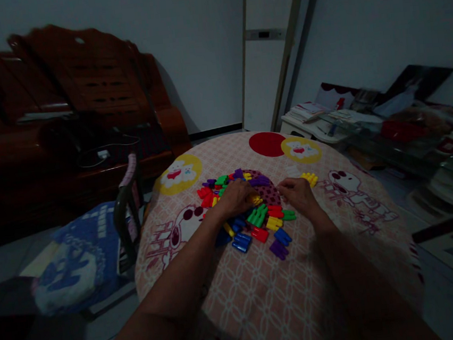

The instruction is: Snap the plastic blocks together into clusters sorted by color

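Small glossy plastic toy pieces with finger-like prongs lie in a loose pile on the round table. Over the middle of the pile is my left hand point(237, 197), its fingers curled down around a yellow toy piece point(257, 200). My right hand point(299, 195) is just right of the pile with thumb and fingertips pinched together; anything between them is too small to make out. Nearest to the hands are a green piece point(257, 216), a red piece point(275, 211) and a purple piece point(258, 181). Blue pieces point(242, 242) lie on the near side. Beyond my right hand sits a yellow piece point(309, 178).
A patterned cloth point(254, 295) with cartoon dogs covers the table. At left stand a chair point(125, 222) with a blue cover and a wooden sofa point(93, 81). To the right is a cluttered glass-topped table point(384, 144). A tall white cabinet-like unit point(265, 54) stands behind.
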{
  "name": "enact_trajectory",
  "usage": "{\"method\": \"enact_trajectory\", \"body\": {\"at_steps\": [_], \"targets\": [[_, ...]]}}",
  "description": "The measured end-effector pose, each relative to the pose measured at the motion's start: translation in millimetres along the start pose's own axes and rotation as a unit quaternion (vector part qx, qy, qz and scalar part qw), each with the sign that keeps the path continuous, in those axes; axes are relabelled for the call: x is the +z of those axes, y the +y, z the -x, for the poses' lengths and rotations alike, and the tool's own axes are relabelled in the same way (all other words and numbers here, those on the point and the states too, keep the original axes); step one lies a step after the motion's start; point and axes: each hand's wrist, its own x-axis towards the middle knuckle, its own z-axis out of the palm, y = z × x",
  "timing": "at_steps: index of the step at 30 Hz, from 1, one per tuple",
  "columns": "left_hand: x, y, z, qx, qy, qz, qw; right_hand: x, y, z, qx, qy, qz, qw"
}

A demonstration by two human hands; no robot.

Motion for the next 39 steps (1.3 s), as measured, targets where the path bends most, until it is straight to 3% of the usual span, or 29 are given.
{"method": "enact_trajectory", "body": {"at_steps": [6,11,14,17,20,24,26,28,32,39], "targets": [[0.8,9,0,-0.040,0.032,0.025,0.998,11,1,2,-0.043,-0.021,0.003,0.999],[6.4,18,-2,-0.063,0.046,-0.025,0.997,18,0,3,-0.061,-0.047,-0.004,0.997],[8.9,20,-2,-0.102,0.062,-0.017,0.993,20,0,3,-0.040,-0.045,-0.025,0.998],[7.0,23,-2,-0.129,0.129,0.052,0.982,20,0,2,0.013,-0.044,-0.096,0.994],[5.6,29,-4,-0.126,0.195,0.191,0.954,20,-4,3,0.057,-0.071,-0.172,0.981],[9.6,35,-8,-0.126,0.215,0.411,0.877,18,-15,5,0.091,-0.092,-0.248,0.960],[12.0,36,-10,-0.138,0.217,0.474,0.842,16,-21,6,0.100,-0.089,-0.289,0.948],[13.5,36,-11,-0.157,0.231,0.489,0.826,15,-25,7,0.099,-0.085,-0.318,0.939],[15.6,38,-11,-0.181,0.258,0.475,0.822,17,-26,6,0.109,-0.061,-0.314,0.941],[17.5,44,-10,-0.158,0.223,0.469,0.840,20,-28,6,0.114,-0.015,-0.296,0.948]]}}
